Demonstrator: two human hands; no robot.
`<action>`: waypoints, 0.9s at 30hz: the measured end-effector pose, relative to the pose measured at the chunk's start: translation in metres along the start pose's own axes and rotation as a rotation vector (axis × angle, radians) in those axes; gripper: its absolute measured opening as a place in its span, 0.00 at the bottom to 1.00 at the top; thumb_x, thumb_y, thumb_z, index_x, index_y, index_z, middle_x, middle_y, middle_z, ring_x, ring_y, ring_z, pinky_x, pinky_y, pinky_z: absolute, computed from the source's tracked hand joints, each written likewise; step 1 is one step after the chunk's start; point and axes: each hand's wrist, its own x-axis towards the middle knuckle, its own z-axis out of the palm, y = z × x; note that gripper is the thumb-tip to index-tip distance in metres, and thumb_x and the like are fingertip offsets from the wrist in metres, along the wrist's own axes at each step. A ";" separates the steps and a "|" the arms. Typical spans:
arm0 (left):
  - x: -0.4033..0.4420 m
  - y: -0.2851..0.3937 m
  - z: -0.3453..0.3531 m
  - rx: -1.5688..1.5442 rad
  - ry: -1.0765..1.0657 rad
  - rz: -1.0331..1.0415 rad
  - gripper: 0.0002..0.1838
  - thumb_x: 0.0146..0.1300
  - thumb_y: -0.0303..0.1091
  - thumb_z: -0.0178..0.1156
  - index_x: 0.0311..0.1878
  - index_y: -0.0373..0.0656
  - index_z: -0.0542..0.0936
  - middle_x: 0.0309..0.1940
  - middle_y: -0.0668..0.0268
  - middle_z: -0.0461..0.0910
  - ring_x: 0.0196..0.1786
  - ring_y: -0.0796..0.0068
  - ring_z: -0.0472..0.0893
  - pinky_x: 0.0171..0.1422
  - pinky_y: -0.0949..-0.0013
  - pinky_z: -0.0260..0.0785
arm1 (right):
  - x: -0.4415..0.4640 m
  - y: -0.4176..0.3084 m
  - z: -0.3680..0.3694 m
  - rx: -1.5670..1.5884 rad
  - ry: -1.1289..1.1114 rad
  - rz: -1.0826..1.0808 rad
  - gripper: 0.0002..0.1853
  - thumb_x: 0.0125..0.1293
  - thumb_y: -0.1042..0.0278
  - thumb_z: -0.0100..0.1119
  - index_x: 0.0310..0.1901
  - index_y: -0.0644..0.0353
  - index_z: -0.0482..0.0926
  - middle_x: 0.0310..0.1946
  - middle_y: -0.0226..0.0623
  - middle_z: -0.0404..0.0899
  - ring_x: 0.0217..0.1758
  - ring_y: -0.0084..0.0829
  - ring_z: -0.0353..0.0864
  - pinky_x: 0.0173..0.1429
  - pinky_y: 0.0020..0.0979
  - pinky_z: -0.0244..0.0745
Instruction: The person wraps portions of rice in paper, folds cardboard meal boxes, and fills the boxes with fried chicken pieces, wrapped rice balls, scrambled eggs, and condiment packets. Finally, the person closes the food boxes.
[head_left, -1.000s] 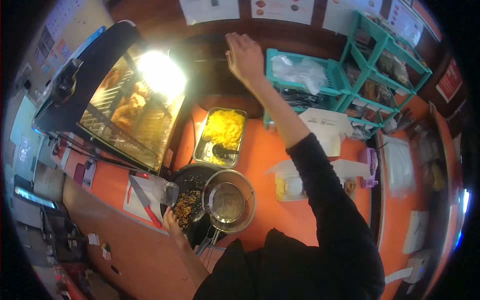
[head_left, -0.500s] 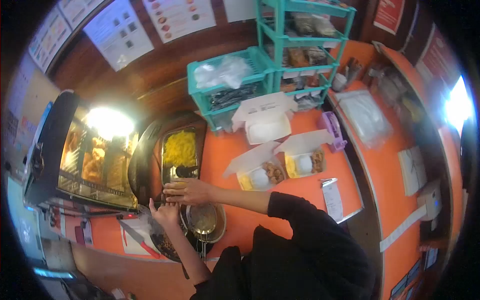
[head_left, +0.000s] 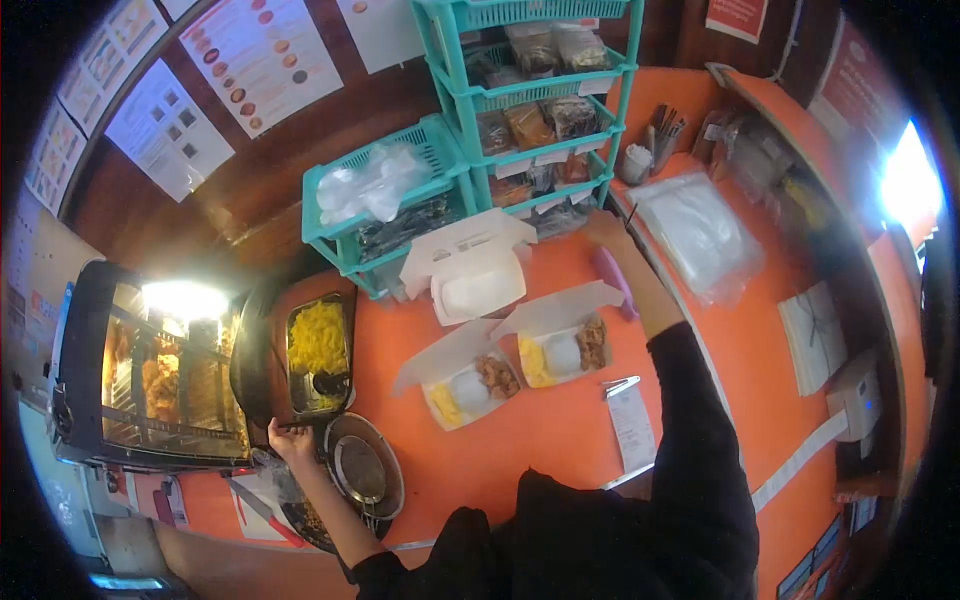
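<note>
My left hand (head_left: 292,441) is near the front end of the metal tray (head_left: 345,370), palm partly up and fingers apart, with nothing seen in it. Shredded yellow food (head_left: 320,340) fills much of that tray. Close beside the hand, a metal strainer (head_left: 362,472) rests in a round bowl. My right hand (head_left: 606,230) reaches far forward, by the foot of the green rack and the purple dispenser-like object (head_left: 612,280); its fingers are blurred. Two open food boxes (head_left: 468,390) (head_left: 562,350) hold rice, yellow food and brown meat pieces. Behind them stands an open white box (head_left: 478,290).
A lit display cabinet (head_left: 165,375) stands at left, a red-handled knife (head_left: 265,510) below it. The green rack (head_left: 545,90) holds packets. A receipt (head_left: 630,425) lies at the counter's front right. Plastic bags (head_left: 700,230) and a small printer (head_left: 855,395) are farther right.
My right hand has left the strainer and my left hand, swinging far forward and right to the rack's foot. My left hand stays near the tray. The view has shifted.
</note>
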 end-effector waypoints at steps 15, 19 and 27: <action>-0.239 -0.105 0.050 0.548 0.185 0.680 0.19 0.65 0.34 0.49 0.58 0.41 0.71 0.51 0.62 0.70 0.52 0.71 0.73 0.58 0.68 0.64 | 0.071 0.012 0.085 -0.037 -0.103 -0.525 0.30 0.54 0.39 0.59 0.54 0.52 0.77 0.45 0.47 0.80 0.45 0.50 0.81 0.50 0.47 0.76; -0.274 -0.167 0.050 0.703 0.114 0.635 0.15 0.63 0.29 0.50 0.53 0.39 0.73 0.47 0.63 0.72 0.48 0.72 0.75 0.53 0.71 0.67 | 0.062 0.002 0.070 0.016 -0.049 -0.511 0.27 0.52 0.36 0.58 0.53 0.34 0.77 0.45 0.43 0.81 0.44 0.49 0.81 0.49 0.49 0.76; -0.335 -0.251 0.089 0.912 -0.245 0.296 0.09 0.63 0.26 0.50 0.45 0.38 0.74 0.37 0.64 0.76 0.43 0.74 0.76 0.50 0.70 0.67 | 0.081 0.027 0.092 0.266 -0.129 -0.478 0.26 0.56 0.41 0.54 0.56 0.41 0.76 0.47 0.43 0.80 0.50 0.48 0.79 0.53 0.45 0.75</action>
